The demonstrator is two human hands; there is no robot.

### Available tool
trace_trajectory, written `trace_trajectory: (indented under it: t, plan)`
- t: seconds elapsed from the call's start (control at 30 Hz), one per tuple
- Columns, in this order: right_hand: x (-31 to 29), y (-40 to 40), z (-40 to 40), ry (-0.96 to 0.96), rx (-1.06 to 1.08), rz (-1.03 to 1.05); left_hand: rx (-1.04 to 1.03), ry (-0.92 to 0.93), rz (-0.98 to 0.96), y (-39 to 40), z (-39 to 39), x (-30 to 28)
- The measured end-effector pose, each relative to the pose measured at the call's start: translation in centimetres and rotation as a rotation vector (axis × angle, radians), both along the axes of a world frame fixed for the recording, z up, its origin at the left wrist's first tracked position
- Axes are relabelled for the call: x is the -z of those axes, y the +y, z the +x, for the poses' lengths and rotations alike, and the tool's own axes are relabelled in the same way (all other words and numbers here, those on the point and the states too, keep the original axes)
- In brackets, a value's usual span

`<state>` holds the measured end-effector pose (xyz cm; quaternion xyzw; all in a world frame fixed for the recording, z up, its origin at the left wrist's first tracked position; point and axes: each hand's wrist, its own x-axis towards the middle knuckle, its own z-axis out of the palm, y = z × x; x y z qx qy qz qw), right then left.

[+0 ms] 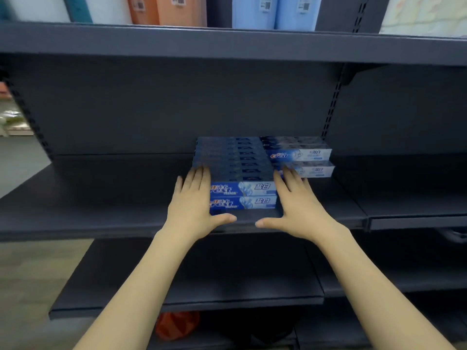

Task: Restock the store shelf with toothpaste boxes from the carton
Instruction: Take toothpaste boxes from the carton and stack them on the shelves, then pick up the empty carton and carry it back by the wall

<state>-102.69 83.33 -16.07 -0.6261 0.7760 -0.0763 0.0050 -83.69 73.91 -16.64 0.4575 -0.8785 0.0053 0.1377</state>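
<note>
1. Both forearms reach forward from the near edge toward the shelf.
2. Left hand: grip spread, fingers straight, pressed against the left end of the toothpaste box stack.
3. Right hand: grip spread, against the right end.
4. A second stack sits just right, farther back.

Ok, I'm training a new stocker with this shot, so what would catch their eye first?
First, the block of dark blue toothpaste boxes mid-shelf, with the left hand and right hand flat against its two ends. Next, a lighter stack of toothpaste boxes just behind on the right. Around them the dark shelf lies bare.
</note>
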Motion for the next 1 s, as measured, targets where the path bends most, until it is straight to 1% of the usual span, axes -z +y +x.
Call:
trace_trajectory:
  t: [0.1,0.2,0.33,0.47,0.6,0.73,0.9,1.0]
  plan:
    - [0.9,3.5,-0.4,-0.012,-0.047,0.005,-0.042,0.017,0.021,4.2,-0.2,0.9]
    - [2.2,7.2,-0.7,-0.03,-0.088,0.052,-0.07,0.037,0.068,9.0,-0.8,2.4]
    - [4.9,11.2,-0.9,-0.052,-0.123,0.115,-0.118,0.05,0.135,14.2,-1.5,5.3]
    - [8.2,13.8,-0.9,-0.075,-0.127,0.201,-0.142,0.013,0.218,17.5,-1.2,8.8]
    - [12.4,15.3,-0.7,-0.12,-0.117,0.286,-0.155,-0.044,0.342,18.9,-0.6,13.1]
    - [17.5,15.8,-0.2,-0.171,-0.073,0.329,-0.151,-0.1,0.435,19.3,0.0,18.2]
    - [25.4,15.9,0.3,-0.216,-0.014,0.393,-0.144,-0.159,0.509,18.6,0.2,25.3]
    - [30.9,16.1,0.3,-0.264,0.016,0.493,-0.121,-0.195,0.589,18.5,-0.1,30.9]
